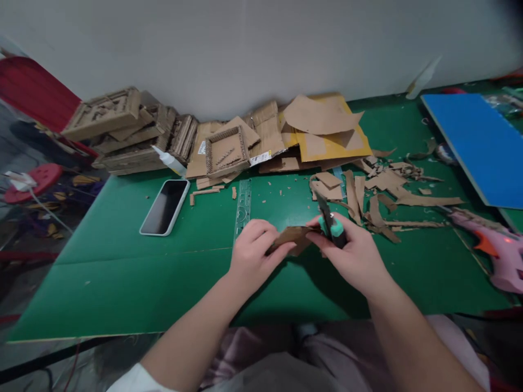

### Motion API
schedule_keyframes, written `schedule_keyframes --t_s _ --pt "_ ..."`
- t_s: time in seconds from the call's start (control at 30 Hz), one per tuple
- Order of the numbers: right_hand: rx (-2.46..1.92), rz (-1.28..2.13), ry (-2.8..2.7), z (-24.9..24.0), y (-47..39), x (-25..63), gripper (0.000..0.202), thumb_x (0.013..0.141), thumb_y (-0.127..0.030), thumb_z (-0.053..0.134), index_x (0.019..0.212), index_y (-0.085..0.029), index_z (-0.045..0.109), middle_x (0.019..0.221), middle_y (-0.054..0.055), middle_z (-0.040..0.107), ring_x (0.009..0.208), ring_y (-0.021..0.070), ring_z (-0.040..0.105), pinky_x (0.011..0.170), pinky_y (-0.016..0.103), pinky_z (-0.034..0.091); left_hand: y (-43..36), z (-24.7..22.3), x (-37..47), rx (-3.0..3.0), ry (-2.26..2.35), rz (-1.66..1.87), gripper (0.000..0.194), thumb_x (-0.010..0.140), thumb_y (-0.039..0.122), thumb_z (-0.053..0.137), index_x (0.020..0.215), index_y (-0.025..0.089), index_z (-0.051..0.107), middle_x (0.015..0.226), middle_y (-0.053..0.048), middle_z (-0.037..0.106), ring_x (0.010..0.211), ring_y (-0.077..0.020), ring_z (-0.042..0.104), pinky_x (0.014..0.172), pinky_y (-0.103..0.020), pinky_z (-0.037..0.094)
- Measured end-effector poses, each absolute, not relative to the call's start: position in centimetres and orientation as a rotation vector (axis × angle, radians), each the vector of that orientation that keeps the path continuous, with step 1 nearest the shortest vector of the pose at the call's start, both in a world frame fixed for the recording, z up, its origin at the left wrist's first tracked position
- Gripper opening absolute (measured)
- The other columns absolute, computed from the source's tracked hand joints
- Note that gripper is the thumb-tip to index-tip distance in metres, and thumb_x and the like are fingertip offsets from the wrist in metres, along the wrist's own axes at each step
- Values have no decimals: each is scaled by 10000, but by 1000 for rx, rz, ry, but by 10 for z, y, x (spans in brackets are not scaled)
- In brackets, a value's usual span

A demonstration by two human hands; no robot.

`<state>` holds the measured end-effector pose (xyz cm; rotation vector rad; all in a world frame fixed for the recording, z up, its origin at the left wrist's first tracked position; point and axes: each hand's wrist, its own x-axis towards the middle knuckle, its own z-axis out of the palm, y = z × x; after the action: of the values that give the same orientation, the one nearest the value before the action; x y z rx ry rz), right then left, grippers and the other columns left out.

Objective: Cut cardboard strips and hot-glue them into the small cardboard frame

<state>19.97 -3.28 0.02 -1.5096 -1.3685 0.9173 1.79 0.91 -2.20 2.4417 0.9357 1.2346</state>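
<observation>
Close work here, both hands raised over the bench! The left hand has its fingers curled snugly round one end of a small piece of cardboard, and the right hand pinches the other end between thumb and fingertips; there's no slack I can see in either grip. The cardboard hangs between the two, off the green surface.

And here's the worry, folks: that right hand has a knife tucked in it as well, blade standing up and away from the body. Which way the edge faces, I can't tell. Should the pinch slip, or the wrist roll inward, that blade could swing toward the left fingers. One grip shared by two things may also hold the cardboard weakly; an uneven pull could crease or tear it.

Look right! The pink glue gun lies with a red light glowing, its nozzle just beside the loose scraps. If it's hot, as that glow suggests, a stray forearm could get burned, or a drip could glue strips down. The clear ruler, just beyond the left knuckles, might get knocked askew.
</observation>
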Motion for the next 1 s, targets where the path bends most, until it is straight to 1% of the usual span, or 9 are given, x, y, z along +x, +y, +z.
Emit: schedule_keyframes --t_s 0.1,0.23,0.33,0.43,0.53,0.63,0.73,0.87,1.0 --pt "-1482 1073 -1016 0 -31 201 181 731 -344 659 838 -218 587 502 -68 520 410 87 479 441 227 417 9 -17 15 2215 910 1298 172 848 299 528 758 155 558 689 -38 571 681 -151 533 643 -296 455" --pt "-1281 1223 -728 -1 -28 200 254 690 -322 699 845 -214 530 503 -92 486 378 73 466 424 220 416 9 -14 13 2257 847 1188 315 857 428 461 727 156 552 640 -36 555 643 -156 520 597 -285 433" --pt "-1261 1339 -762 -2 -28 197 278 678 -330 707 845 -202 526 542 -85 493 380 67 472 420 216 411 7 -16 13 2328 909 1180 288 878 360 441 714 155 559 658 -44 579 630 -147 537 566 -258 431" --pt "-1360 1360 -889 1 -29 196 268 713 -380 670 855 -200 532 538 -74 495 400 78 481 432 222 400 4 -17 13 2298 1029 1125 224 904 243 394 900 151 598 674 -24 623 627 -127 592 600 -232 459" --pt "-1533 1239 -1043 8 -33 203 303 780 -474 577 919 -205 554 557 -52 508 438 89 470 451 230 390 2 -18 10 2258 1115 1096 261 916 226 379 1071 156 577 561 30 606 536 -102 601 578 -196 469" --pt "-1658 1040 -1330 16 -40 217 374 830 -540 471 998 -221 568 708 -5 585 524 101 492 494 235 401 3 -20 8 2241 1259 1166 280 920 246 394 1121 164 570 488 56 572 451 -90 563 522 -175 456" --pt "-1788 885 -1689 23 -47 226 384 883 -538 355 967 -240 581 727 3 619 593 129 552 511 236 399 4 -23 6 2291 1323 1239 283 918 269 410 1132 175 570 594 25 646 481 -93 584 552 -182 471" --pt "-1917 631 -2048 25 -50 223 388 885 -528 353 986 -249 602 853 31 686 669 174 632 508 251 424 5 -23 7 2398 1281 1273 268 908 240 429 1126 175 573 800 -16 711 559 -91 631 570 -168 473" --pt "-1950 461 -2184 21 -51 215 397 892 -501 356 1075 -236 589 969 55 691 760 214 660 570 292 472 5 -22 9 2506 1259 1295 252 899 230 453 1103 169 587 736 -5 707 485 -76 592 535 -159 448"
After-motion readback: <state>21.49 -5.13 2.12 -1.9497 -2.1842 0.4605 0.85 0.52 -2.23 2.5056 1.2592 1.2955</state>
